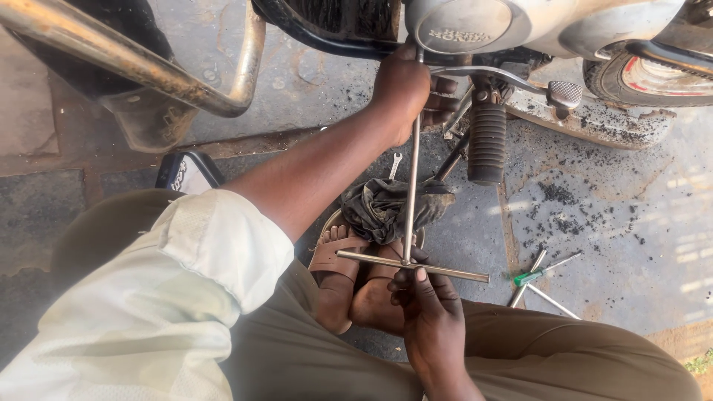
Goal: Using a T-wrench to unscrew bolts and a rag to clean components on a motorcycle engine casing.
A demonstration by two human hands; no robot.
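While the long steel T-handled wrench (411,200) is still seated under the motorcycle engine (475,30), its far end hidden, the turning looks unfinished. The thin round shaft is steadied near the top by the closed left hand (405,93), and the crossbar is pinched by the right hand (425,297). Below are seen a crumpled greasy rag (386,208), a ribbed rubber footpeg (486,145) and gritty concrete (594,215).
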